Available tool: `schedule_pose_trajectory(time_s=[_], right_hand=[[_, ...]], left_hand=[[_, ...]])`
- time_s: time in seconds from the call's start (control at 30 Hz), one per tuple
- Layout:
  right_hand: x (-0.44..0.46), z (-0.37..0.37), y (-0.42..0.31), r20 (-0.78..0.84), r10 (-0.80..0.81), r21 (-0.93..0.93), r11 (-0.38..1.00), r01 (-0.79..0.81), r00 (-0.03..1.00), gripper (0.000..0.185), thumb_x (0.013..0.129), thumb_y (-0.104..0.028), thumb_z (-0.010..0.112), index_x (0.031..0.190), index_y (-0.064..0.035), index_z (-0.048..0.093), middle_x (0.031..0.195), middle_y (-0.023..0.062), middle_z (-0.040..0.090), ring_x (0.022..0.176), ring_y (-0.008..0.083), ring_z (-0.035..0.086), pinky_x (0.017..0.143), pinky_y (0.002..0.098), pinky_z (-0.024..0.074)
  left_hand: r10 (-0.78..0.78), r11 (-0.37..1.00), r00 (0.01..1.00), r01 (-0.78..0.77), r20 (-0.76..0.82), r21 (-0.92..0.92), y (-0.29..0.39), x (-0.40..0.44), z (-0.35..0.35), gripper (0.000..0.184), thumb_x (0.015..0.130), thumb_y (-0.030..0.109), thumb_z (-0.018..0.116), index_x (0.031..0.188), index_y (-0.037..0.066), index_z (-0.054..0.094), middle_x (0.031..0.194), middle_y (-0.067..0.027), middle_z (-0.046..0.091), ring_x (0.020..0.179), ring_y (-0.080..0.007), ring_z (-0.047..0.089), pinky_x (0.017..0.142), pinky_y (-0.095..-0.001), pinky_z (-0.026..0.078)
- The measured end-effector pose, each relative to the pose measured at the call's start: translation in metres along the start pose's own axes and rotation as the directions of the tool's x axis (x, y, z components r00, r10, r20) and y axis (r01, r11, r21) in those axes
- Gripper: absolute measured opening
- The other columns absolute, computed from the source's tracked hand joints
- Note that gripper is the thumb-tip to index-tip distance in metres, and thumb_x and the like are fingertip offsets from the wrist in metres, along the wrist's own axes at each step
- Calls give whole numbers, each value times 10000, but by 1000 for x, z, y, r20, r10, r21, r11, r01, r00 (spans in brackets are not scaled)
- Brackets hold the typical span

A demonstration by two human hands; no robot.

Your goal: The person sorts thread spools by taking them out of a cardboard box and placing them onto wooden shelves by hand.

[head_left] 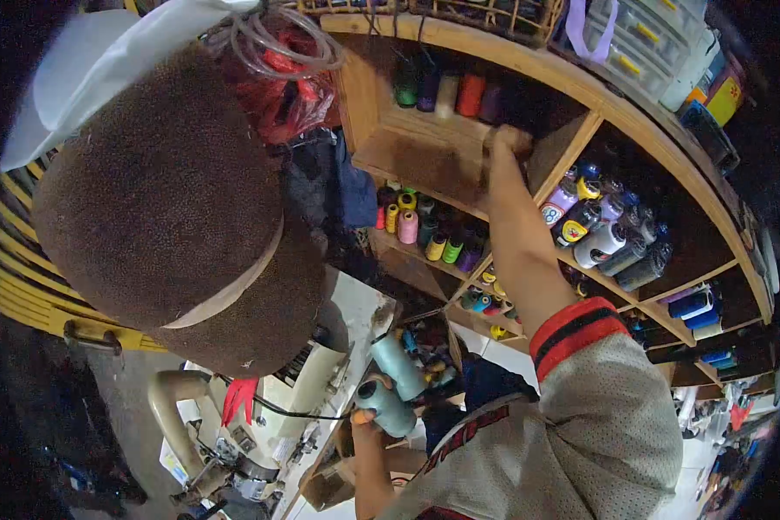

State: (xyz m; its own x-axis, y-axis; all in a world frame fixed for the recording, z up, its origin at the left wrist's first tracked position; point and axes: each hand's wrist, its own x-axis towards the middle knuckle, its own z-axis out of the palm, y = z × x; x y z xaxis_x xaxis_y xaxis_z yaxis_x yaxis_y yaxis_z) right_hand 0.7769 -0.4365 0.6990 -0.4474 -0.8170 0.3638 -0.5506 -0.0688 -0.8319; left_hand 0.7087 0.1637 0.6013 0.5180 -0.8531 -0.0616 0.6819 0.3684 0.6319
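My left hand (366, 425) is low in the view, with its fingers closed on a pale blue-green thread cone (388, 409). A second cone (399, 366) of the same colour lies right against it; whether my hand also holds that one I cannot tell. My right hand (509, 141) reaches up into the wooden shelf (425, 130), at the right end of the top compartment. Shadow hides its fingers. Several thread cones stand in a row at the back there, among them a red cone (471, 94) and a cream cone (446, 94).
Small thread spools (407, 227) fill the compartment below. Dark and white bottles (600, 245) stand in the right compartment. A large brown textured form (156, 191) takes up the left. Below it is a sewing machine (295, 390) on a white table. Clear drawers (646, 39) sit on top.
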Motion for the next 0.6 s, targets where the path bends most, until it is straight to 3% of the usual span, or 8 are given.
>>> schedule_pose_trajectory(time_s=[0.13, 0.17, 0.23, 0.33, 0.43, 0.5, 0.53, 0.6], right_hand=[[41, 68, 40, 186, -303, -348, 869, 351, 935, 299, 834, -215, 467, 984, -38, 655, 1063, 140, 624, 991, 334, 585, 862, 483, 409], [52, 82, 50, -89, -223, 4, 975, 224, 971, 307, 813, -246, 503, 940, -12, 655, 1007, 154, 639, 948, 325, 600, 824, 430, 439], [33, 48, 21, -219, 107, 515, 857, 21, 970, 348, 812, -266, 506, 934, 28, 647, 974, 192, 644, 914, 345, 605, 809, 378, 459], [13, 3, -6, -15, -11, 161, 987, 13, 1000, 313, 818, -236, 513, 967, 7, 642, 997, 185, 640, 938, 335, 602, 822, 402, 448], [-11, -37, -37, 281, -122, -157, 973, 172, 952, 286, 824, -206, 520, 1001, -14, 637, 1021, 177, 636, 962, 324, 599, 834, 426, 438], [-41, -77, -50, 338, -69, 23, 998, 65, 938, 274, 828, -186, 525, 1024, -28, 634, 1037, 172, 633, 979, 317, 598, 843, 442, 430], [-63, -96, -55, 242, 33, 315, 943, -111, 970, 286, 825, -180, 534, 1047, -20, 619, 1036, 175, 632, 983, 308, 596, 839, 411, 437], [-125, -159, -44, 506, -418, 583, 810, 58, 755, 295, 802, -202, 578, 1026, -12, 603, 928, 160, 644, 860, 278, 607, 780, 359, 453]], left_hand=[[-11, 1000, 1000, 11, 1, 5, 2, -2, -1, 713, 465, 423, 737, 964, -28, 501, 900, -103, 524, 819, -200, 528, 677, -283, 412], [-11, 1000, 1000, 11, -1, 6, 3, -1, -2, 711, 464, 420, 737, 964, -27, 501, 900, -103, 524, 819, -200, 528, 676, -283, 412], [-7, 1000, 1000, 7, 0, 11, 4, 2, -1, 708, 464, 415, 737, 964, -26, 501, 900, -103, 523, 819, -199, 527, 676, -282, 411], [-6, 1000, 1000, 6, 5, 21, 8, 5, 0, 703, 463, 408, 736, 964, -24, 501, 899, -103, 523, 819, -199, 526, 675, -281, 410], [-2, 1000, 1000, 2, 9, 28, 11, 11, 1, 697, 462, 400, 736, 964, -23, 501, 899, -103, 522, 818, -199, 526, 674, -280, 409], [-44, 999, 997, 46, 56, -27, 17, 16, 9, 674, 460, 347, 729, 978, -18, 499, 913, -107, 524, 823, -206, 526, 690, -282, 414], [-44, 999, 998, 44, 52, 4, 19, 18, 10, 678, 460, 347, 731, 982, -18, 499, 914, -107, 525, 827, -208, 527, 693, -283, 415], [-41, 997, 998, 38, 47, 74, 24, 27, 11, 685, 459, 346, 734, 990, -17, 499, 915, -107, 527, 836, -210, 529, 700, -287, 418]])
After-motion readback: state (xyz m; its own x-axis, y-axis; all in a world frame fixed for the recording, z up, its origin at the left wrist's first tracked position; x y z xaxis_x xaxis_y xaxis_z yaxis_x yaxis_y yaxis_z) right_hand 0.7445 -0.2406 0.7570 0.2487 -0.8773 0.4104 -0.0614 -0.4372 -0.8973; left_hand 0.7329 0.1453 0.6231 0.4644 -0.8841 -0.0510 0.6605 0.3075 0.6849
